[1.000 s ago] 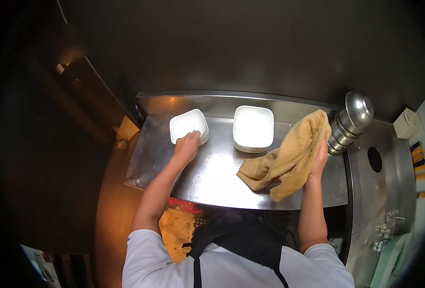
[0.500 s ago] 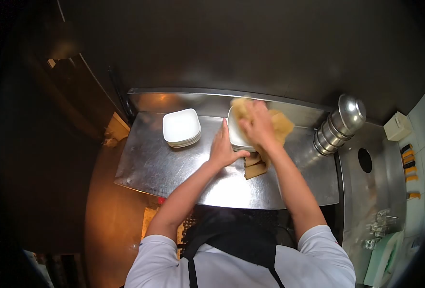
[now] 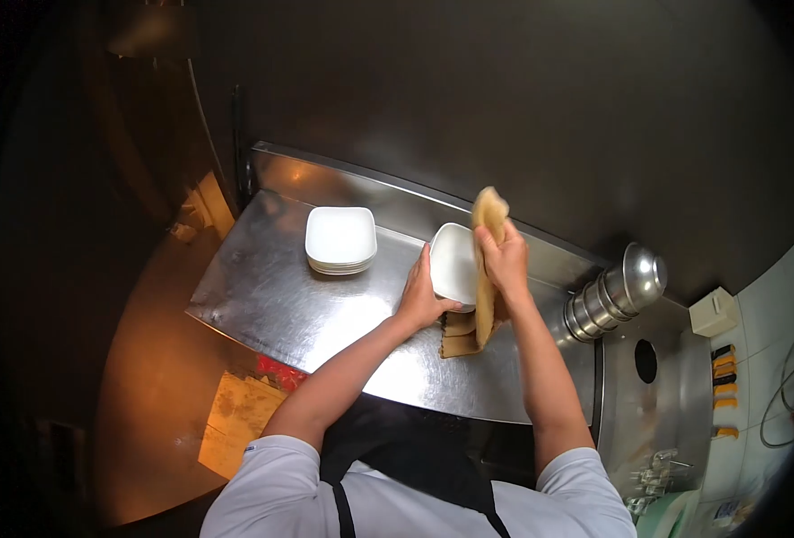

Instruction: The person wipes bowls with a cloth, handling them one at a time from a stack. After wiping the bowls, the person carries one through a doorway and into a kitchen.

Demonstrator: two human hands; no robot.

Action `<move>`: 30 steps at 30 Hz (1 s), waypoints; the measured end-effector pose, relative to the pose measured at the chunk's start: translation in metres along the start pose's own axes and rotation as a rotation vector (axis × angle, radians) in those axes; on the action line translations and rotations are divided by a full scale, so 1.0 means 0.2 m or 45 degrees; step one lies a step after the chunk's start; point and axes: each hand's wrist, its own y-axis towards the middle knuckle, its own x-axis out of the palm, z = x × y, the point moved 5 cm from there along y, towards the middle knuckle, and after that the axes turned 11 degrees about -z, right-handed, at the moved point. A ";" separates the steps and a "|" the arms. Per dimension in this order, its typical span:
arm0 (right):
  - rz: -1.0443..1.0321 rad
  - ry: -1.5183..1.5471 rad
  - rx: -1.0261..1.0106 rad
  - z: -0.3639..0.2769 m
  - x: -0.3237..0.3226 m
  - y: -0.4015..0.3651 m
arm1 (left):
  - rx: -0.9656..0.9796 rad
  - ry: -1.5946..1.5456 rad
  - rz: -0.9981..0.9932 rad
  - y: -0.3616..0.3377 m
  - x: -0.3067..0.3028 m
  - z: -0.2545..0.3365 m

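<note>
My left hand (image 3: 423,294) grips the left side and near corner of a white square dish (image 3: 452,262), thumb at its near edge. Whether more dishes sit under it is hard to tell. A tan cloth (image 3: 485,300) hangs from my right hand (image 3: 505,258), its fingers closed around the upper part, along the dish's right side. Below the dish, brown folded material (image 3: 462,335) with a scalloped edge lies on the steel counter. To the left stands a neat stack of white square dishes (image 3: 340,238), apart from both hands.
The steel counter (image 3: 262,269) has a raised back edge. Nested metal bowls (image 3: 614,291) stand at its right end. Farther right are a steel surface with a dark round hole (image 3: 645,361) and several yellow-handled tools (image 3: 725,389) on the tiled wall. Cardboard (image 3: 240,417) lies lower left.
My right hand has drawn the cloth off the dish's inside to its right side, and the cloth now hangs lengthwise. My left hand stays on the dish. The camera view has tilted.
</note>
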 end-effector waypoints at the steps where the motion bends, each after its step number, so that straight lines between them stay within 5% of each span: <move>1: 0.127 -0.417 -0.071 0.04 -0.02 0.05 | 0.015 0.031 0.021 -0.01 0.00 0.01; 4: -0.025 -1.033 -0.373 0.35 0.24 0.10 | 0.043 0.044 0.018 -0.01 0.00 0.01; 5: 0.110 -1.194 -0.557 0.31 0.33 -0.01 | 0.073 0.059 0.050 -0.01 0.01 0.00; 9: -0.239 -0.865 -0.306 0.42 0.43 -0.06 | 0.140 -0.002 0.114 0.04 0.05 -0.08; 14: -0.696 -0.765 -0.067 0.19 0.27 -0.15 | 0.184 -0.048 0.030 0.00 -0.03 0.01; 17: 0.015 -0.719 0.081 0.25 -0.07 -0.07 | 0.234 -0.203 -0.049 0.03 -0.09 -0.03; 20: 0.503 -0.619 0.000 0.35 -0.28 0.00 | -0.036 -0.704 -0.095 0.23 -0.06 -0.22; 22: 0.355 -0.807 0.081 0.70 -0.15 0.08 | -0.076 -0.857 -0.195 0.27 -0.05 -0.16; 23: -0.065 -0.396 0.216 0.74 -0.04 0.07 | -0.056 -0.850 -0.213 0.29 -0.04 -0.15; 24: 0.095 0.011 0.198 0.84 0.02 0.04 | -0.035 -0.845 -0.231 0.30 -0.02 -0.14; 30: 0.003 0.130 0.398 0.89 0.10 -0.16 | -0.154 -0.909 -0.119 0.03 -0.02 -0.12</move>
